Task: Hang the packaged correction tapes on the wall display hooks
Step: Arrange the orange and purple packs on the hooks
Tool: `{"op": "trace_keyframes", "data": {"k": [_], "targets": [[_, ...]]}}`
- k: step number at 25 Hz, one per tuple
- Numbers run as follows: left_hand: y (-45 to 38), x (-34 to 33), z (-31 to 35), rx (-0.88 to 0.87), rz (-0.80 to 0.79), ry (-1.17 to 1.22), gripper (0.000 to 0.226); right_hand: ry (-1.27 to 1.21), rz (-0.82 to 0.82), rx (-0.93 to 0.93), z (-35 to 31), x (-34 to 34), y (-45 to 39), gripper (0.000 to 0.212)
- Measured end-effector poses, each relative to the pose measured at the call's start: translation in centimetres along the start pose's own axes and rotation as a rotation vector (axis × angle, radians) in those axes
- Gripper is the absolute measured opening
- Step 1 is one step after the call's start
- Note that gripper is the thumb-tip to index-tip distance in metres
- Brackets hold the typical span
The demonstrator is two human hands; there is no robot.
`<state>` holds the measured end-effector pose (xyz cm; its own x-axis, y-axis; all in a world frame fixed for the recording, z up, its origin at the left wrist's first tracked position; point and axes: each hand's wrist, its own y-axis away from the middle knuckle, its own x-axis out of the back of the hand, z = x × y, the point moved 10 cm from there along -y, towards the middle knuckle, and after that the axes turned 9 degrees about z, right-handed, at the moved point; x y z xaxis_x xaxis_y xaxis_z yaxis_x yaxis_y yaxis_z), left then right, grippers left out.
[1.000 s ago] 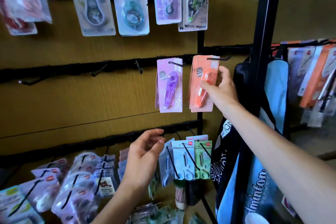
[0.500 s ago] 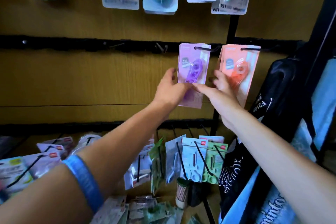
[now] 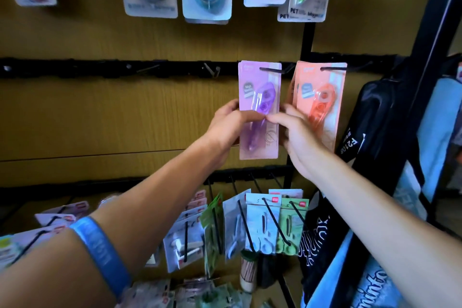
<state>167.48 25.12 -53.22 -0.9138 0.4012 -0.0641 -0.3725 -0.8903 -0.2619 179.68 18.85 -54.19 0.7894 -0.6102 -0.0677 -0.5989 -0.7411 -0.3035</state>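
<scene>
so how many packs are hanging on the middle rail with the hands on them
2 stacks: a purple correction tape pack pinched by both hands, and an orange correction tape pack on the hook right of it; more packs may hide behind each.
</scene>
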Motion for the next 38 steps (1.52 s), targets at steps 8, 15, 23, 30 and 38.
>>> {"op": "trace_keyframes", "data": {"k": [8,15,23,30,38], "targets": [[5.4,-1.5,2.8,-0.081,-0.086,0.337,0.043,-0.230,-0.027,0.186,-5.8,1.4,6.4,0.035],[10.5,-2.7,4.4,0.012,-0.122,0.493,0.051,-0.335,-0.019,0.174,-7.6,2.3,10.2,0.039],[14.3,-2.5,4.7,-0.017,-0.102,0.407,0.041,-0.325,0.008,0.174,-8.2,3.6,14.2,0.045],[18.2,-2.6,4.3,-0.006,-0.048,0.382,0.031,-0.286,0.100,0.266,-8.1,4.5,18.3,0.039],[22.2,1.1,-5.4,0.247,0.210,0.423,0.033,0.196,-0.012,0.057,1.8,3.6,24.3,0.055]]}}
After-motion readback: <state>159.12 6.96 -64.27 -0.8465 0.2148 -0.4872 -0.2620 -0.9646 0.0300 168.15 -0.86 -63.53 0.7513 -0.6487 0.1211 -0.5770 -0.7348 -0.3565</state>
